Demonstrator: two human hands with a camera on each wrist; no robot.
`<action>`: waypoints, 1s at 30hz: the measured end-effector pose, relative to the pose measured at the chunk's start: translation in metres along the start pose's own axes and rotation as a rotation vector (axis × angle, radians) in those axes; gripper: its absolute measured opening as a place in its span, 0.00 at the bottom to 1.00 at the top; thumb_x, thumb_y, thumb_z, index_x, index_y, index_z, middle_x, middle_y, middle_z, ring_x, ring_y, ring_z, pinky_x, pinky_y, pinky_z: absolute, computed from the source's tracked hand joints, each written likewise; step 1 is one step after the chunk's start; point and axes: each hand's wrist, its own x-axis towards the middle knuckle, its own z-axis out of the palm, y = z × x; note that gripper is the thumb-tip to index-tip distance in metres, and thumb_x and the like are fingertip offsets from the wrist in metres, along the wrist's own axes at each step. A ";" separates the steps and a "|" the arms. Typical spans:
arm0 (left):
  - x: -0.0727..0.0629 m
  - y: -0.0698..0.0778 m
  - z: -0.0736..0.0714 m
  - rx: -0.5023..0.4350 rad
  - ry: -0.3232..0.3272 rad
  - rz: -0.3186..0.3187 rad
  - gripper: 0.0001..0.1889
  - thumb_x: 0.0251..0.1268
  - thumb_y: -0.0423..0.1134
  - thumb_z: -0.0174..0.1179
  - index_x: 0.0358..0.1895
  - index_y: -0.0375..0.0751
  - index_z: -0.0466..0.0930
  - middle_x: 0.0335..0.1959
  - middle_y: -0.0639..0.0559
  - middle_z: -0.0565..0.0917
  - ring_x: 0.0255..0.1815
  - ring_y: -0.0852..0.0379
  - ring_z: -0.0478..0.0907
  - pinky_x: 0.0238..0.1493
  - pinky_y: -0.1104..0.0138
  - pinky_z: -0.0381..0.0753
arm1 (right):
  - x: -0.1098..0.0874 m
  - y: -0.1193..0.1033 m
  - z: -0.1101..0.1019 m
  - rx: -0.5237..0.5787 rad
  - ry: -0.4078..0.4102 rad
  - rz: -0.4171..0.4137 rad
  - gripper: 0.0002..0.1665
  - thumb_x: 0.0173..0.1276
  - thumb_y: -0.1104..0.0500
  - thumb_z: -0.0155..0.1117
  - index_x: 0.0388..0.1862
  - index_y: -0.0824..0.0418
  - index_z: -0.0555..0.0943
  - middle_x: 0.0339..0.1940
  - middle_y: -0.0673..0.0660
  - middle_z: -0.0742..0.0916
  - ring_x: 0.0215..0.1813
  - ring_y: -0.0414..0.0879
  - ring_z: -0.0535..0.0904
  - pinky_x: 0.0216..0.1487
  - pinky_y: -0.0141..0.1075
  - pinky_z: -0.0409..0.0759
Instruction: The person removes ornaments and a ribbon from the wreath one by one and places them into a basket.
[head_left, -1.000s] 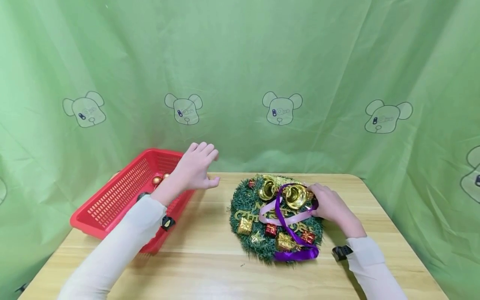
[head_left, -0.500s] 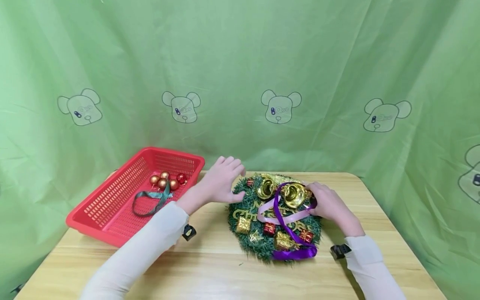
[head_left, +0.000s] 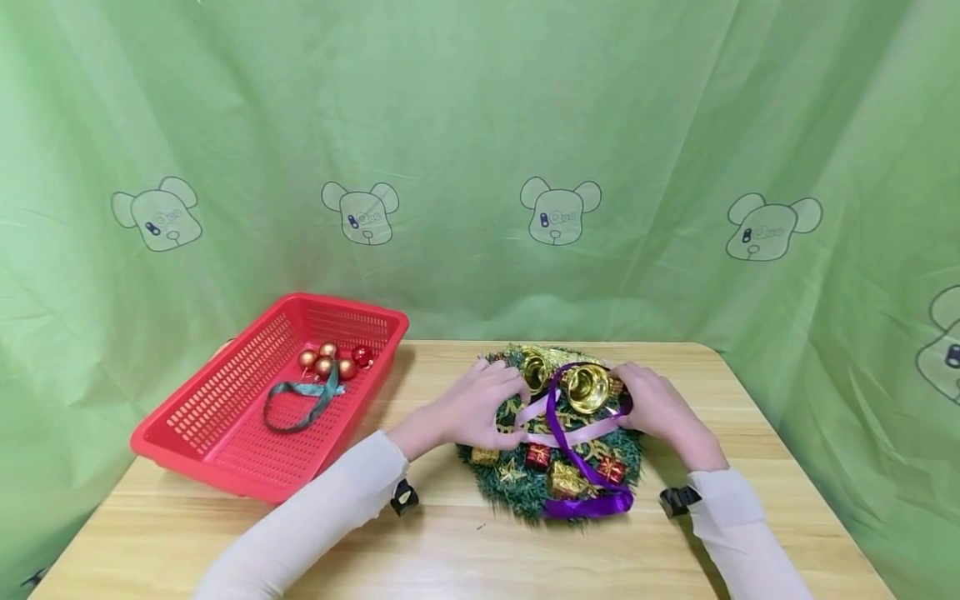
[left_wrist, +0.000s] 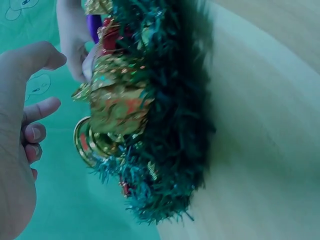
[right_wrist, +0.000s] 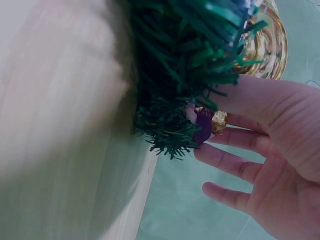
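A green Christmas wreath [head_left: 498, 487] lies on the table, decorated with gold bells [head_left: 587, 389], small wrapped boxes and gold lettering. Across its top run a pink ribbon [head_left: 588, 433] and a purple ribbon [head_left: 588, 508], both loosely looped. At the wreath's right edge my right hand [head_left: 660, 408] pinches the ribbons between thumb and fingers; the right wrist view shows the purple part there, with the other fingers spread. Over the wreath's left side is my left hand [head_left: 480, 407], near the pink loop. In the left wrist view its thumb and fingers stand apart, holding nothing.
A red plastic basket [head_left: 187, 467] stands on the left of the wooden table [head_left: 450, 554]. Inside lie several gold balls [head_left: 347, 369], a red ball [head_left: 362, 356] and a dark green ribbon [head_left: 300, 423]. Behind hangs a green curtain [head_left: 465, 275] printed with bear heads.
My left hand has moved right from above the basket to the wreath's left side, uncovering the basket's contents. My right hand stays at the ribbons.
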 end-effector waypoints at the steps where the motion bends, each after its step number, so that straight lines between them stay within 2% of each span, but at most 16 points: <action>1: 0.000 0.001 0.002 0.006 -0.003 0.003 0.23 0.56 0.60 0.65 0.49 0.50 0.79 0.44 0.56 0.81 0.43 0.60 0.68 0.48 0.64 0.64 | 0.000 0.000 0.000 -0.001 -0.001 0.002 0.46 0.43 0.62 0.84 0.62 0.72 0.75 0.58 0.71 0.83 0.58 0.70 0.78 0.61 0.66 0.73; 10: 0.001 0.006 0.015 0.035 -0.047 0.031 0.17 0.59 0.56 0.63 0.47 0.52 0.79 0.41 0.60 0.81 0.41 0.62 0.68 0.47 0.67 0.62 | 0.000 0.000 0.000 -0.007 -0.001 0.001 0.46 0.42 0.61 0.85 0.62 0.72 0.75 0.57 0.70 0.83 0.57 0.70 0.79 0.60 0.66 0.74; 17: 0.000 0.007 0.023 0.083 -0.091 0.022 0.12 0.62 0.55 0.63 0.42 0.55 0.79 0.38 0.63 0.79 0.40 0.63 0.67 0.47 0.68 0.62 | 0.001 -0.001 -0.001 0.007 -0.007 0.011 0.47 0.42 0.62 0.84 0.63 0.72 0.75 0.59 0.71 0.82 0.58 0.71 0.78 0.61 0.65 0.74; 23: 0.000 0.006 0.027 0.119 -0.105 0.028 0.06 0.65 0.52 0.62 0.36 0.58 0.78 0.35 0.67 0.78 0.38 0.64 0.65 0.47 0.69 0.60 | 0.002 -0.001 -0.001 0.011 -0.008 0.010 0.46 0.43 0.62 0.85 0.62 0.72 0.75 0.58 0.71 0.82 0.58 0.70 0.79 0.61 0.65 0.74; 30: -0.003 0.006 0.028 0.146 -0.104 0.021 0.05 0.71 0.49 0.58 0.37 0.56 0.78 0.34 0.65 0.78 0.37 0.62 0.66 0.47 0.68 0.60 | 0.001 -0.001 -0.001 0.004 -0.015 0.018 0.47 0.42 0.62 0.84 0.63 0.72 0.75 0.58 0.71 0.82 0.58 0.70 0.78 0.61 0.66 0.74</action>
